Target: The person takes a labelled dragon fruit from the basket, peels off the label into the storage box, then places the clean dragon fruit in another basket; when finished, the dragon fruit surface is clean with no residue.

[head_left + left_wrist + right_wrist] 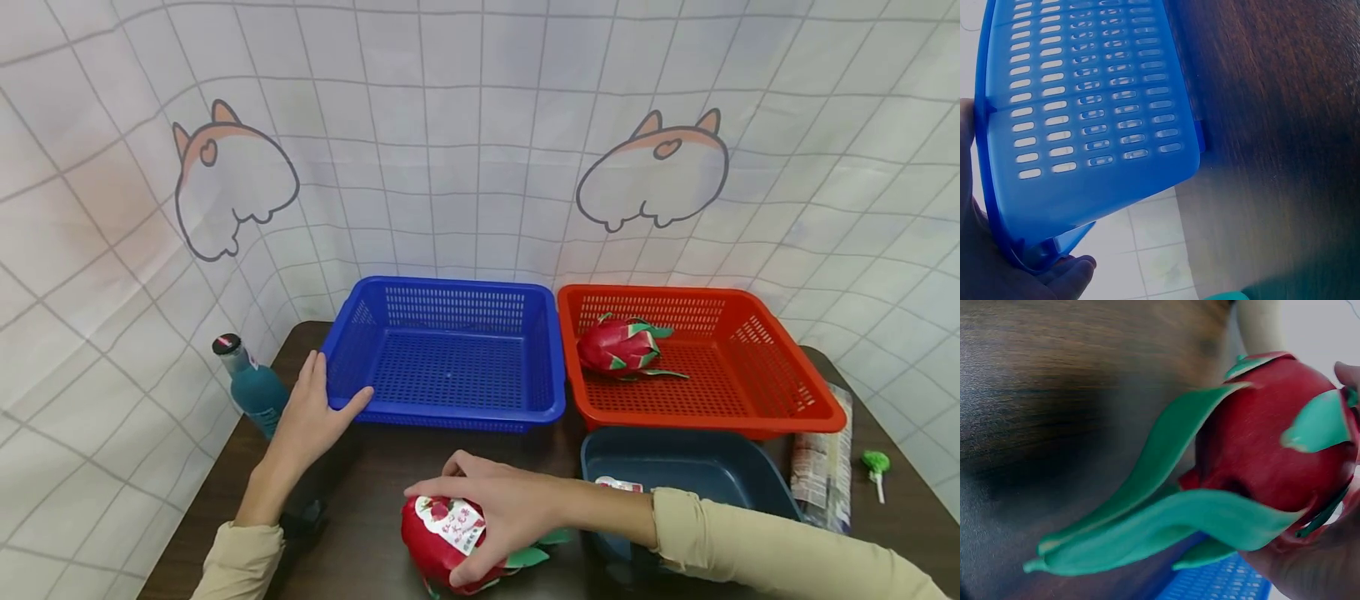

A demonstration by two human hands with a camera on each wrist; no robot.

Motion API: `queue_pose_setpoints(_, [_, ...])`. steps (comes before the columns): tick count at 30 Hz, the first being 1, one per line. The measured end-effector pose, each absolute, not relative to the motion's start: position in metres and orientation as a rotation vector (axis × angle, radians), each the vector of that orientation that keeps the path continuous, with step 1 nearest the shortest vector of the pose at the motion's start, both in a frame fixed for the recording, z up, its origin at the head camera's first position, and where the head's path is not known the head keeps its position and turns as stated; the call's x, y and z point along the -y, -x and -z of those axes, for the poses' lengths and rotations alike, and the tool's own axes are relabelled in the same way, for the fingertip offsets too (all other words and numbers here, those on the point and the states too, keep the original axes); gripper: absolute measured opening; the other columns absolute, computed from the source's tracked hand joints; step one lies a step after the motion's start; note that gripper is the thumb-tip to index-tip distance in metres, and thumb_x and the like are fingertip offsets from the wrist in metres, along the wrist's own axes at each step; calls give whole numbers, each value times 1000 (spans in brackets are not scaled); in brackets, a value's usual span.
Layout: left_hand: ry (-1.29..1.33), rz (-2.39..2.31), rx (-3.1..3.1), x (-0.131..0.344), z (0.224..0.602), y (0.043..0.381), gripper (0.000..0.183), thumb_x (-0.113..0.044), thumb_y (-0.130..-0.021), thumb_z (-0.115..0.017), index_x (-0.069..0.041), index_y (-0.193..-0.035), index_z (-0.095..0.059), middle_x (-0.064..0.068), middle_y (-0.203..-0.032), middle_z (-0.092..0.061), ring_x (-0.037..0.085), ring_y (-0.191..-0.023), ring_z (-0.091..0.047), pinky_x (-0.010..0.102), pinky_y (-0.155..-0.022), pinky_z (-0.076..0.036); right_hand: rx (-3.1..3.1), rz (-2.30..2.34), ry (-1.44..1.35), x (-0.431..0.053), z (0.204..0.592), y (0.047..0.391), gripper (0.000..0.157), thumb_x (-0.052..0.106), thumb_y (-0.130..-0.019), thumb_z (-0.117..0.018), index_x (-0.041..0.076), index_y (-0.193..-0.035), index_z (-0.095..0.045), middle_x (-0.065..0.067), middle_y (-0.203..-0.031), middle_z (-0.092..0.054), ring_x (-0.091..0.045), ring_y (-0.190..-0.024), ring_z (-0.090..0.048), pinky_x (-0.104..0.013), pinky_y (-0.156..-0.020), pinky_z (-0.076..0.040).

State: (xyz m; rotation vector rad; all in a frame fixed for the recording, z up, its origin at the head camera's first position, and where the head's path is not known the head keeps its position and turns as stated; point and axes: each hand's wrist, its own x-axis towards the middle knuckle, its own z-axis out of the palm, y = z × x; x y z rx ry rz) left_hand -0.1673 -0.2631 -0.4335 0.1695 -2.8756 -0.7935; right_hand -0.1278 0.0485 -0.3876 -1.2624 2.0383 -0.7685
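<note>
My left hand [311,425] grips the left front corner of a blue plastic basket [450,418], thumb over its rim. In the left wrist view, a fingertip [1075,278] curls under the rim beside the slotted wall. The right hand [506,500] holds a red dragon fruit [435,546] from above, fingers and thumb spread round it, low over the dark table. A white printed label [453,521] sticks to its skin. Long green leaves [1166,519] trail from it in the right wrist view. Inside the red basket [795,408] lies another dragon fruit [615,346].
A dark blue tub [697,458] stands right of my right hand, partly under my forearm, with a labelled item [618,483] inside. A teal bottle [258,392] is at the left edge. Clear packaging [825,467] and a green lollipop [875,462] lie at the right.
</note>
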Motion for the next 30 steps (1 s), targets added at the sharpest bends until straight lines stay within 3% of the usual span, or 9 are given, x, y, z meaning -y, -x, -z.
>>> queue_pose_setpoints(9, [-180,793,2882,266,436,164,108,-68,-86,-52,1,-154,-6,26,-161,-6,53,-144,-17,73,-105,-24,-2267,487,1513,-38,401,129,79,55,-75,-73,47,-145,-35,-1,-132,-44,-9,-112,-44,-14,-76,-48])
queue_pose_setpoints(16, [-176,796,2891,265,435,163,109,-69,-86,-51,1,-155,-6,25,-162,-5,53,-144,-16,73,-105,-24,-2308,409,1490,-39,409,128,83,53,-74,-77,40,-146,-36,-2,-135,-43,-12,-115,-44,-19,-78,-51])
queue_pose_setpoints(23, [-173,791,2888,264,434,164,108,-69,-85,-52,0,-155,-6,24,-162,-5,52,-144,-16,73,-106,-24,-2262,549,1370,-44,416,131,89,50,-76,-76,32,-150,-30,0,-141,-40,-13,-122,-42,-24,-90,-51])
queue_pose_setpoints(30, [-175,788,2900,264,431,166,108,-69,-86,-51,1,-154,-6,25,-161,-5,53,-144,-16,73,-106,-23,-2264,733,1298,-47,425,128,100,45,-74,-81,12,-151,-25,-6,-151,-35,-19,-133,-39,-37,-107,-44])
